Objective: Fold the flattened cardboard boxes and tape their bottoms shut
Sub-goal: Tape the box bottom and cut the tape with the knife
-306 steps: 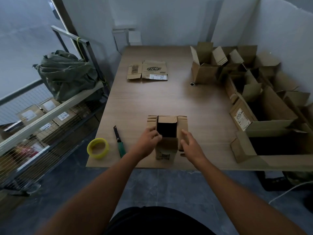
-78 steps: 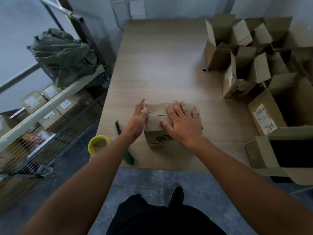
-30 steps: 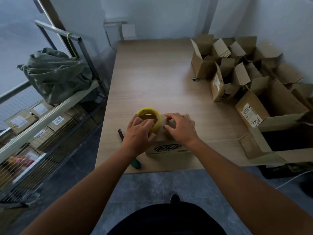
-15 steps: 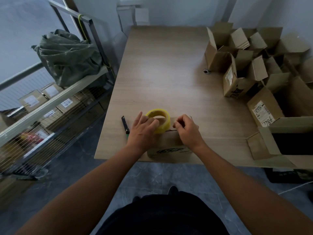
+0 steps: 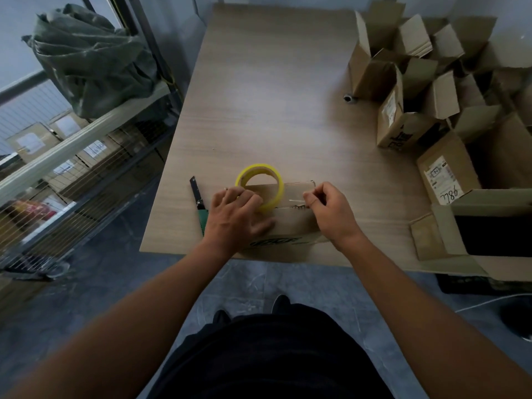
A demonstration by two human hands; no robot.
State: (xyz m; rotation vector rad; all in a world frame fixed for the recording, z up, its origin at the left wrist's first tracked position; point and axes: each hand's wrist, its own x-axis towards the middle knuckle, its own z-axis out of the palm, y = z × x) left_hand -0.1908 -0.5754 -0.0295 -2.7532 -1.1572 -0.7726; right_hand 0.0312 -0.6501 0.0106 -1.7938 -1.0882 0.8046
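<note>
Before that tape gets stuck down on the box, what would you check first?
1. Bottom flaps folded shut: ok, the box shows a closed seam on top.
2. Roll under control: ok, the left hand holds the yellow tape roll upright on the box.
3. Tape end free: ok, the right hand pinches the tape strip, which is drawn out to the right.
4. Strip lined up over the seam: cannot tell, the clear tape barely shows.
5. Cutter within reach: ok, the knife lies on the table just left of the left hand.
</note>
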